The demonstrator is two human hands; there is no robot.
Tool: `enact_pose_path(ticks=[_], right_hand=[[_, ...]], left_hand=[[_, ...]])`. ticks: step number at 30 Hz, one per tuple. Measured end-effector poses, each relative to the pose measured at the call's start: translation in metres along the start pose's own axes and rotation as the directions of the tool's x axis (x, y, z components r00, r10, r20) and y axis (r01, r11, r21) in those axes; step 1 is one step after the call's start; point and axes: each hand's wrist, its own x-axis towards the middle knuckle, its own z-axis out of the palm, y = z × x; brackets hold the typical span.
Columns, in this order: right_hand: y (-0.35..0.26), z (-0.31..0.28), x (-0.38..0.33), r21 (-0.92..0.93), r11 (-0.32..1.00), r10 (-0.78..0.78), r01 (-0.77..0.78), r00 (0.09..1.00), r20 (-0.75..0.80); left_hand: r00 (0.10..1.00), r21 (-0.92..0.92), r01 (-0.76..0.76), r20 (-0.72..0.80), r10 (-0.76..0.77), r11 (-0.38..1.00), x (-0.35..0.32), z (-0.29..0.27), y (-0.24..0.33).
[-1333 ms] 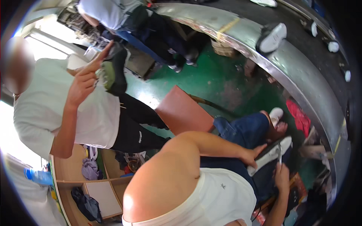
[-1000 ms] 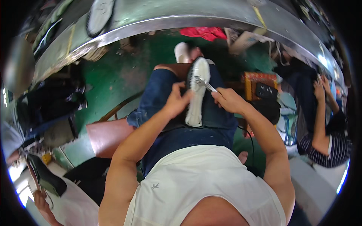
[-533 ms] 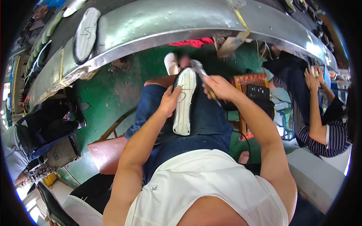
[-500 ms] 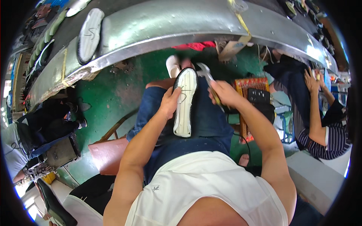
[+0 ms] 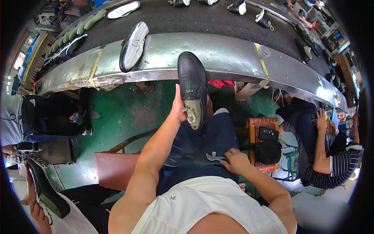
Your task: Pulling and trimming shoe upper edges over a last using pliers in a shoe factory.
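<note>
My left hand (image 5: 178,107) grips a black leather loafer (image 5: 191,74) by its heel end, fingers hidden underneath. The loafer's upper faces up, its toe pointing away from me and overlapping the edge of the metal bench. An olive-green form (image 5: 196,121) fills the shoe's opening, with crumpled clear plastic beside it. On my lap, my right hand (image 5: 237,160) is closed round a hammer, whose metal head (image 5: 214,157) lies against my dark blue shorts. Most of the hammer's handle is hidden by that hand. Sole up, a white-soled shoe (image 5: 134,46) lies on the bench to the left.
Along the dark bench top (image 5: 187,24) stand more shoes and a row of green forms (image 5: 82,28). A phone (image 5: 268,133) and a black bag (image 5: 267,152) rest at my right. A co-worker (image 5: 331,163) sits beyond; another person's hand (image 5: 37,212) holds a shoe lower left.
The loafer has turned from sole up to upper up and moved forward from my lap toward the bench. My right hand has lowered the hammer to my lap. The view has shifted too.
</note>
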Motion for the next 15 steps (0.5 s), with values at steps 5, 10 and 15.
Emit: enact_pose_path(ticks=[5, 10, 15], right_hand=[[0.012, -0.003, 0.013, 0.117, 0.993, 0.032, -0.029, 0.999, -0.026], [0.014, -0.007, 0.033, 0.118, 0.993, 0.013, -0.006, 0.999, -0.053], [0.020, -0.018, 0.050, 0.187, 0.982, -0.002, 0.018, 0.996, -0.086]], left_hand=[[0.988, 0.341, -0.069, -0.104, 0.110, 0.937, -0.005, 0.015, -0.002], [0.975, 0.366, -0.138, -0.116, 0.192, 0.920, -0.002, 0.009, -0.008], [0.981, 0.355, -0.127, -0.093, 0.171, 0.926, 0.002, 0.005, -0.007]])
